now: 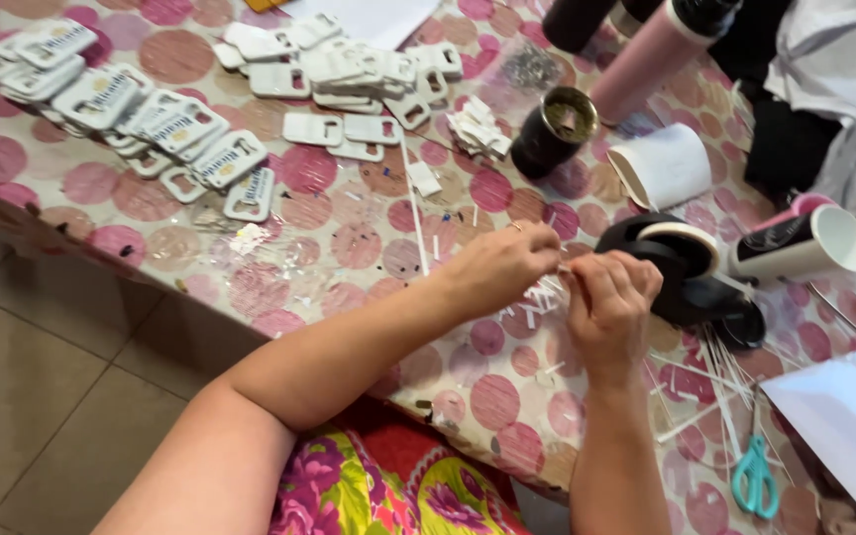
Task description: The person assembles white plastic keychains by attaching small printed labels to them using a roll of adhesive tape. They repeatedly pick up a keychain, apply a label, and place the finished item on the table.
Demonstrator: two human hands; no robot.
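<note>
Both hands, the left hand (502, 266) and right hand (608, 297), are pinched shut on a thin white plastic strip (559, 269) above the pink-dotted tablecloth (349, 238) near its front edge. Just beyond, a black tape dispenser (691, 272) is placed; teal-handled scissors (755, 478) lie at the front right corner.

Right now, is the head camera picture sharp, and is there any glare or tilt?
Head view: soft daylight, no hard glare; the left hand and right hand look slightly blurred; the table runs tilted across the frame; scissors stay readable.
</note>
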